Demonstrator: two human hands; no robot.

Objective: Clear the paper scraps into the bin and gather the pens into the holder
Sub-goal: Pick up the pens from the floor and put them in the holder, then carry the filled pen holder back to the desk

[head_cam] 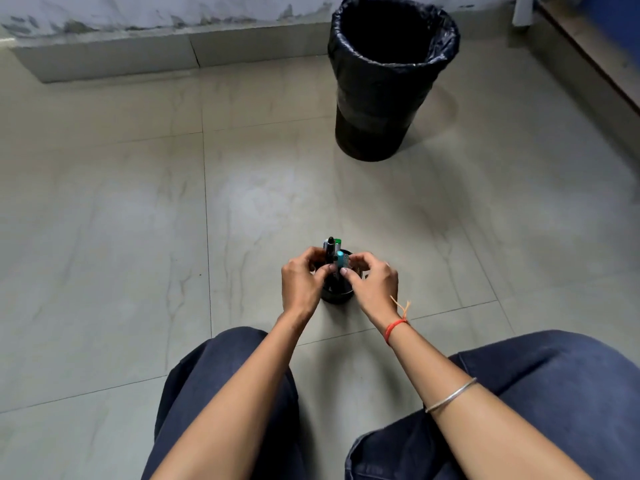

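While pinching with left hand (300, 284) and right hand (375, 284) the pens (331, 250) standing in the black holder (336, 297) between them, looks almost finished: nothing loose seen on the floor (138, 237) nearby, lined bin (377, 109) well beyond.

The floor (104, 237) is laid in smooth, glossy marbled tile. The far bin (375, 109) is lined with crinkled, shiny black plastic. The holder (337, 295) appears to be black metal mesh, the pens (330, 249) smooth plastic. Matt denim cloth is seen on the trousers (536, 393), polished metal on the bangle (450, 396).
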